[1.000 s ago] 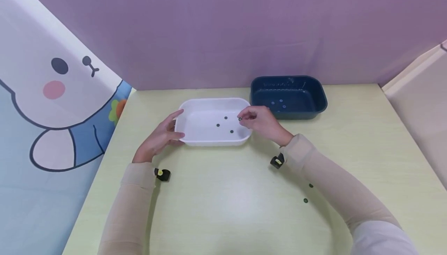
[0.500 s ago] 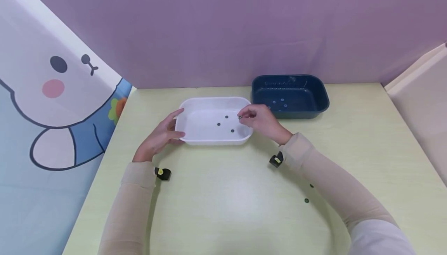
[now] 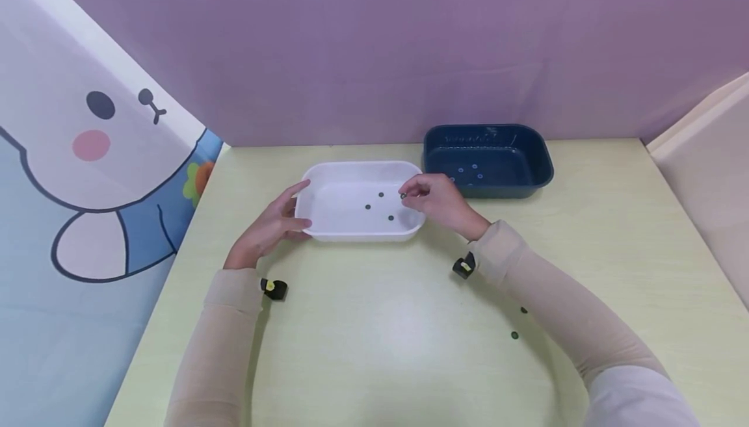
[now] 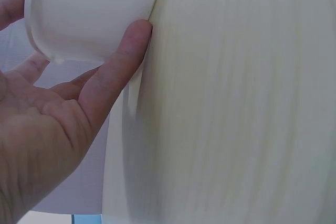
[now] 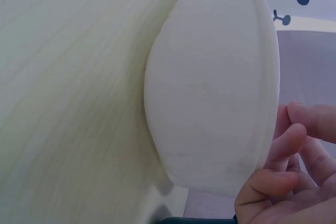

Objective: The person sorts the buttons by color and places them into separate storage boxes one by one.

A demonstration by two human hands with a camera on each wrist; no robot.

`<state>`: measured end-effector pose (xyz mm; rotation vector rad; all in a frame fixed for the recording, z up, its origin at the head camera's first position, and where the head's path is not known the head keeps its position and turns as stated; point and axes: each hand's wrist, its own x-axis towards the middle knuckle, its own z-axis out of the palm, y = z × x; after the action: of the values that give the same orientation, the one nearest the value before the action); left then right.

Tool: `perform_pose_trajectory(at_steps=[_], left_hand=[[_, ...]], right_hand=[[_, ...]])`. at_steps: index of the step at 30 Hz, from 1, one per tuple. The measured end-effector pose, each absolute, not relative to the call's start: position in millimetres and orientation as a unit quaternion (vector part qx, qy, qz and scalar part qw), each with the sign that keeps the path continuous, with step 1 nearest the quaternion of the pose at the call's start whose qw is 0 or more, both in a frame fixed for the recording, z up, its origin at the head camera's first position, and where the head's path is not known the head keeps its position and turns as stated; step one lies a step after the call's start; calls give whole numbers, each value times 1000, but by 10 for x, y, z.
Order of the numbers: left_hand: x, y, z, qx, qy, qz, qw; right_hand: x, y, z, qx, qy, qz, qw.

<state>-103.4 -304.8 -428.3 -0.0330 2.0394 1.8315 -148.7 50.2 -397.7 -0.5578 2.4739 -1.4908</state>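
Observation:
In the head view my left hand (image 3: 272,225) holds the left end of a white plastic tray (image 3: 336,183), thumb at the near corner and fingers at the far one. The left wrist view shows the thumb (image 4: 137,35) against the tray's outside. Over the tray's right end, my right hand (image 3: 435,199) pinches a small dark green disc (image 3: 403,197) between thumb and fingertips. In the right wrist view the tray's wall (image 5: 210,87) hides the tray's inside, and the disc cannot be made out. Several like discs (image 3: 391,218) lie on the tray floor.
A dark blue tray (image 3: 521,190) stands behind and right of the white one, with several small discs (image 3: 474,166) inside. Two more dark green discs (image 3: 515,335) lie on the pale wooden table (image 3: 374,349), near the right forearm. A purple backdrop (image 3: 374,56) rises behind.
Both hands keep their places on and over the white tray, and the discs have not moved. The head view has shifted only slightly.

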Motion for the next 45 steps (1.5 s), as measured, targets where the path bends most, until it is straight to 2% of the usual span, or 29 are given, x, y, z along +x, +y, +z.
perform_pose_trajectory(at_steps=[19, 29, 45], left_hand=[[-1064, -3001, -4296, -8, 730, 652, 205], [-1062, -2986, -4276, -8, 730, 651, 208], [-1052, -3060, -4297, -10, 739, 643, 199]], right_hand=[[-1473, 558, -3978, -168, 831, -517, 116], [-1432, 620, -3948, -165, 838, -510, 105], [-1183, 948, -3938, -183, 842, -498, 97]])
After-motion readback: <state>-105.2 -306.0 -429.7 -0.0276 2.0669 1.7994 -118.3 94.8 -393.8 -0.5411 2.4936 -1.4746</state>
